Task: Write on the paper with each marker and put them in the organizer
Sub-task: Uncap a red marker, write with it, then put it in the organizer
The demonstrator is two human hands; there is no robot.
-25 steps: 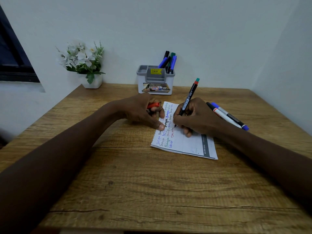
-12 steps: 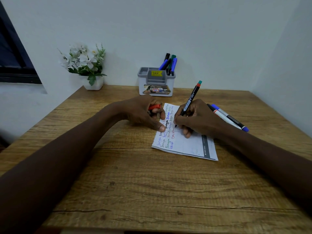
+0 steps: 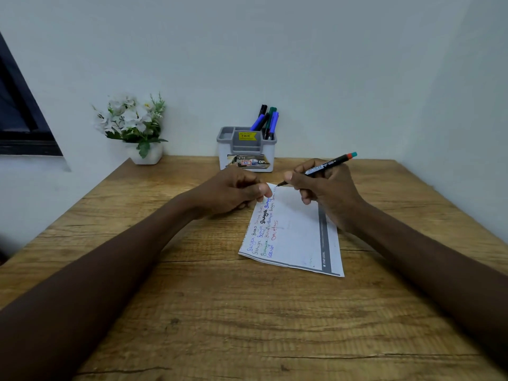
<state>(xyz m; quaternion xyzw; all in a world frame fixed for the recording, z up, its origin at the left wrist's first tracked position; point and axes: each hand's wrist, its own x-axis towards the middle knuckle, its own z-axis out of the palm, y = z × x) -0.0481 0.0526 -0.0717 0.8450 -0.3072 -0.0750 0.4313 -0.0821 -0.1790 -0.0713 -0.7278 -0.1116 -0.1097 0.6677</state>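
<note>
A white paper [image 3: 298, 237] with several lines of coloured handwriting lies on the wooden table [image 3: 247, 312]. My right hand [image 3: 327, 188] grips a black marker [image 3: 323, 167] with a red and teal end. The marker is lifted off the paper, and its bare tip points left at my left hand [image 3: 233, 192]. That hand is curled shut at the paper's far left corner, and the red cap it held a moment ago is hidden inside the fingers. A grey organizer [image 3: 247, 151] stands at the back, with several markers [image 3: 268, 121] upright in its right compartment.
A white pot of artificial flowers [image 3: 134, 125] stands at the back left against the wall. A dark window frame [image 3: 19, 114] is on the left. My right hand and forearm cover the table to the right of the paper.
My right hand has lifted the marker off the paper and tilted it flatter, with the tip toward my left hand. My left hand has turned, hiding the red cap.
</note>
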